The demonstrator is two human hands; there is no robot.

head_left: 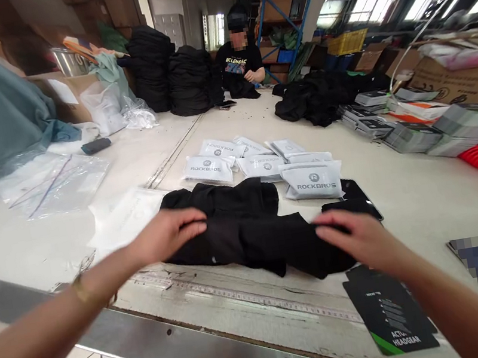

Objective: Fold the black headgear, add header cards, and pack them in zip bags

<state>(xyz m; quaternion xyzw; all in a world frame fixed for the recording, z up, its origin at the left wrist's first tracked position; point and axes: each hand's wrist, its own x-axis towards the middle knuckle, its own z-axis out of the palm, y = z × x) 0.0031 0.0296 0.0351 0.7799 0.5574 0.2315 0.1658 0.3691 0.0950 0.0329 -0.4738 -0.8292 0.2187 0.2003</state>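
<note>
Black fabric pieces (258, 242) lie in front of me, one partly over another. My left hand (172, 232) is at the left part of the front piece, thumb and fingers pinched on its upper edge. At the right end, my right hand (360, 238) grips the same black fabric between thumb and fingers. A white bag (124, 215) lies flat beyond my left hand. Black printed cards (394, 312) reading "HEADGEAR" lie below my right wrist. A dark phone (362, 199) is partly covered by fabric just past my right hand.
Filled white ROCKBROS packets (314, 182) stand beyond the fabric. A measuring tape (258, 297) runs along the table's metal front edge (193, 346). Clear plastic bags (62, 183) lie left. Black cloth stacks (191, 80), a seated person (238, 58) and grey boxes (414, 136) are farther back.
</note>
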